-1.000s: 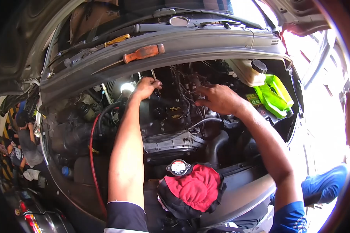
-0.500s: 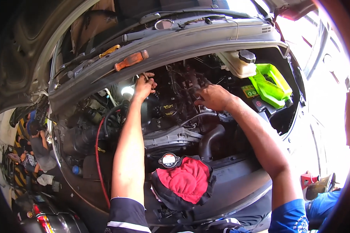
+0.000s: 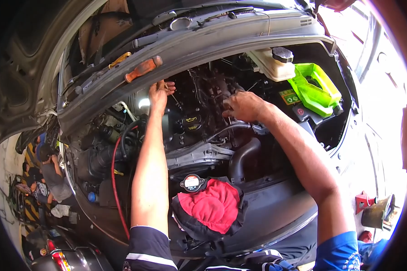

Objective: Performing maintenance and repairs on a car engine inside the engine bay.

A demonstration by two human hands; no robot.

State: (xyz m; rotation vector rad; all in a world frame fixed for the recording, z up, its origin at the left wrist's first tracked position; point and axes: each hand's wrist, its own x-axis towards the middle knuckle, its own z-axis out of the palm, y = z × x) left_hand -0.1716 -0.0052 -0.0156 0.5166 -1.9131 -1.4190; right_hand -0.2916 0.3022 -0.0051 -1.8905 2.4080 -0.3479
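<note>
Over the far left part of the engine, my left hand [image 3: 158,97] has its fingers bent round a thin metal rod [image 3: 173,98] that slants down toward the engine. My right hand [image 3: 244,106], on the blue-sleeved arm, is curled low over the dark engine parts [image 3: 215,90] right of the middle. Its fingertips are pressed in among them, and what they grip is hidden. Between the two hands lies the black engine cover with a yellow-marked oil cap [image 3: 192,123]. An orange-handled screwdriver [image 3: 143,69] rests on the cowl edge just beyond my left hand.
Nearer me, a red and black cloth [image 3: 210,205] lies beside a radiator cap [image 3: 193,182]. A bright green cut-open container [image 3: 314,90] and a white reservoir [image 3: 278,65] stand at the right. A red hose [image 3: 116,180] runs along the left. People [image 3: 54,174] are at the far left.
The view has shifted slightly. My left hand has turned a little, showing more of the rod. My right hand stays at the same engine parts with its fingers more curled.
</note>
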